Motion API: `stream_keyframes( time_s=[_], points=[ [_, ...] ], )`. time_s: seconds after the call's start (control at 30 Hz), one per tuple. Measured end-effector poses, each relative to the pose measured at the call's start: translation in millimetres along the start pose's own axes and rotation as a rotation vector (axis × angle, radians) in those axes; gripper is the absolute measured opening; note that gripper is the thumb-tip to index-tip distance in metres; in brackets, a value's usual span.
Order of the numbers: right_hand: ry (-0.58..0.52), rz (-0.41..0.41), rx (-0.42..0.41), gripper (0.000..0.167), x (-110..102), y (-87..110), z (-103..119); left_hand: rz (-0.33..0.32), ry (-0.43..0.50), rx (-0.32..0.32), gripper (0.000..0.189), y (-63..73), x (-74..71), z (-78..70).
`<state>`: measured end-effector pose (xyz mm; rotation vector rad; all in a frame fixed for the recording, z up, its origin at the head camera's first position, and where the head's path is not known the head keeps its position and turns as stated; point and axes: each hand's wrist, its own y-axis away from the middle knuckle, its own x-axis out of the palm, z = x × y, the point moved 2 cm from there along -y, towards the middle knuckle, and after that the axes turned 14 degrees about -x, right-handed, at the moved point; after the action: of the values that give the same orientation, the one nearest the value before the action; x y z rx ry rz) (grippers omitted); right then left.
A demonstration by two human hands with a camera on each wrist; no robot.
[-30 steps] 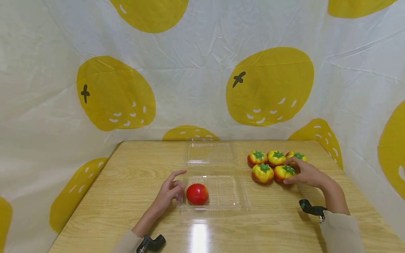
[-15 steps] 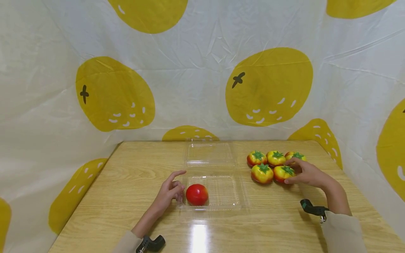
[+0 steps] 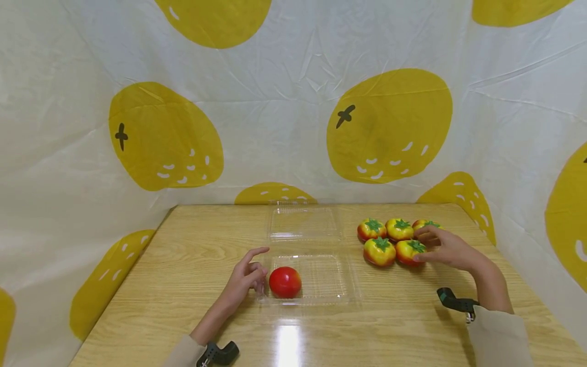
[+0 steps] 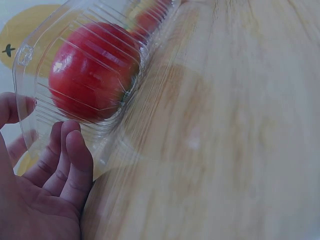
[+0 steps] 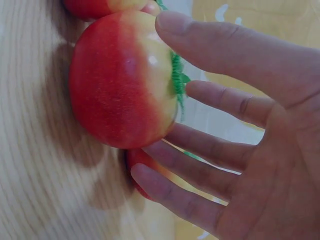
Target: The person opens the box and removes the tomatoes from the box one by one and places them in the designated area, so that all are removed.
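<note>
In the head view, a clear plastic clamshell box (image 3: 321, 278) lies unfolded on the table. One red toy persimmon (image 3: 285, 282) sits in its near left part, leaf side hidden. My left hand (image 3: 245, 280) holds the box's left rim; in the left wrist view, curled fingers (image 4: 75, 160) lie against the outer wall. My right hand (image 3: 447, 250) is at the front right toy persimmon (image 3: 409, 252), yellow-red with green leaves. In the right wrist view, its spread fingers (image 5: 200, 155) reach beside that fruit, the thumb by its top; firm contact cannot be made out.
Several more toy persimmons (image 3: 379, 252) stand grouped to the right of the box, leaves up. The box's lid half (image 3: 304, 223) lies toward the back. A fruit-print curtain (image 3: 275, 132) hangs behind the wooden table (image 3: 202, 239).
My right hand has shifted slightly to the right, its fingers looser about the front right persimmon. My left hand and the box stay in place.
</note>
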<state>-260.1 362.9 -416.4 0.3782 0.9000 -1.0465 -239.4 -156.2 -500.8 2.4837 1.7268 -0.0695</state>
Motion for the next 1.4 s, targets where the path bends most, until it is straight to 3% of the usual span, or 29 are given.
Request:
stream_keyframes(
  time_s=[0.27, 0.63, 0.87, 1.4],
  points=[
    [-0.008, -0.015, 0.029, 0.069, -6, 2.6, 9, 0.006, 0.0, 0.009, 0.053, 0.4, 0.0, -0.5],
    [0.01, -0.065, -0.007, 0.065, -12, 0.9, 29, 0.002, -0.003, 0.006, 0.054, 0.6, 0.6, -1.2],
    [0.038, -0.101, -0.049, 0.066, -12, -5.3, 48, 0.005, 0.006, 0.005, 0.054, 0.3, 0.5, -0.5],
    [-0.02, -0.131, -0.205, 0.056, 9, -29.7, 85, 0.001, 0.011, -0.004, 0.054, 0.8, 0.6, -0.9]
  ],
)
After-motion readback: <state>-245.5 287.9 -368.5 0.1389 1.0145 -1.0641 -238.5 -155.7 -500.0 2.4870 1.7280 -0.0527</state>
